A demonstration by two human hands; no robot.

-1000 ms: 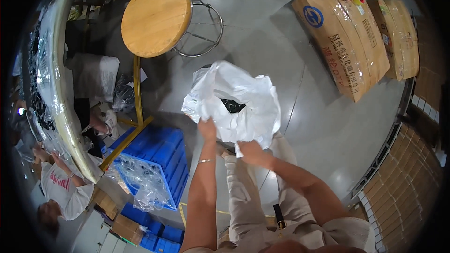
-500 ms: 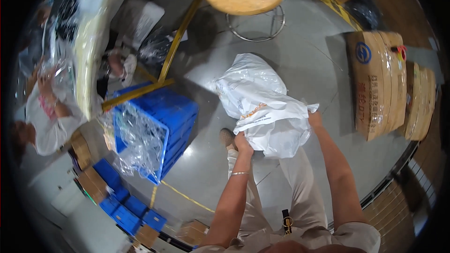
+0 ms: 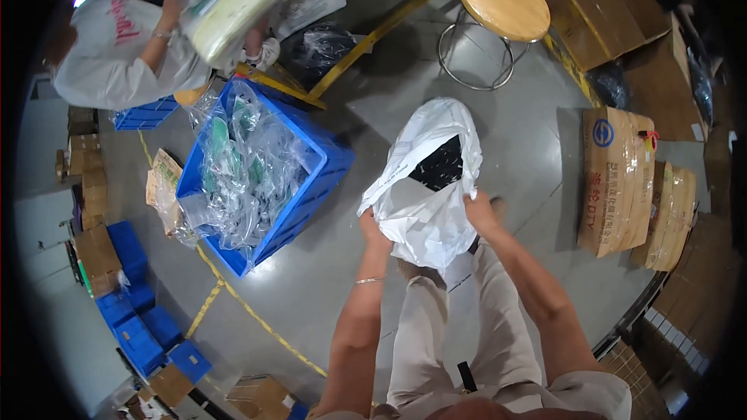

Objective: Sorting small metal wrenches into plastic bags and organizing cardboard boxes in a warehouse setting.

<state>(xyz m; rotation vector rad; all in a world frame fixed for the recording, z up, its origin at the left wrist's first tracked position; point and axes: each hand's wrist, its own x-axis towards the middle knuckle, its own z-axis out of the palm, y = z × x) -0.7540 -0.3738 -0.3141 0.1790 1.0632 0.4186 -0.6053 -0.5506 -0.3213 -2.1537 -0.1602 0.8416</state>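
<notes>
To the left of the grip, a big blue plastic crate sits on the grey floor, heaped with crumpled clear plastic bags holding green items. Between the hands, above the person's knees, hangs a white plastic bag, its mouth open on something dark inside. The left hand is clenched on the bag's left edge; the right hand is clamped on its right edge. Beyond the bag stands a round wooden stool.
</notes>
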